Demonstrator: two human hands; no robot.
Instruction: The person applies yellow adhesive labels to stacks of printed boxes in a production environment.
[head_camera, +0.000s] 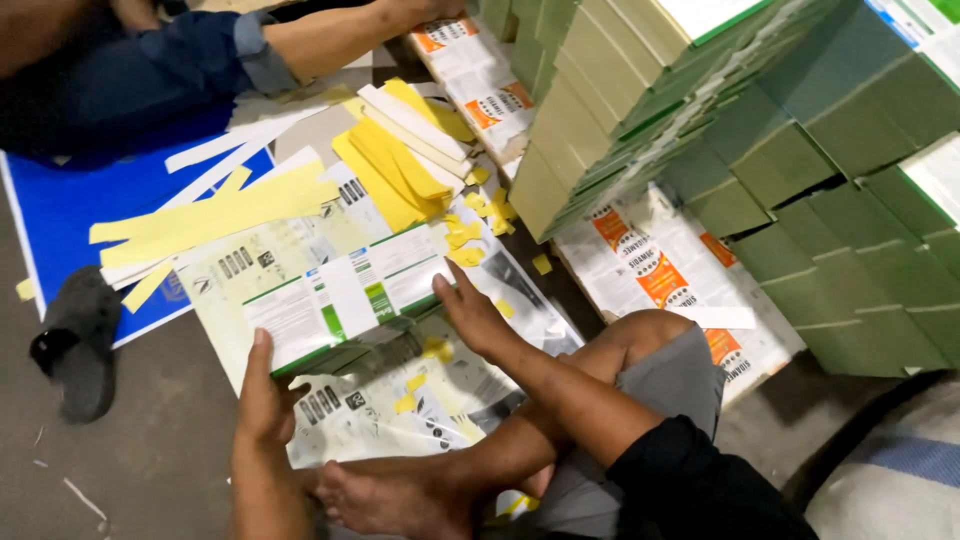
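stack of printed white-and-green sheets: on the floor, resting on larger printed sheets. left hand grips its near edge, thumb on top; right hand presses its right edge, fingers spread. yellow paper strips beyond; green, probably carton, bundles stacked right; dark sandal left.

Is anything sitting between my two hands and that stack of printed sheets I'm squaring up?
Nothing visible. The left hand rests on the near-left edge of the stack of printed sheets, the right hand against its right edge. Yellow paper strips lie beyond it.
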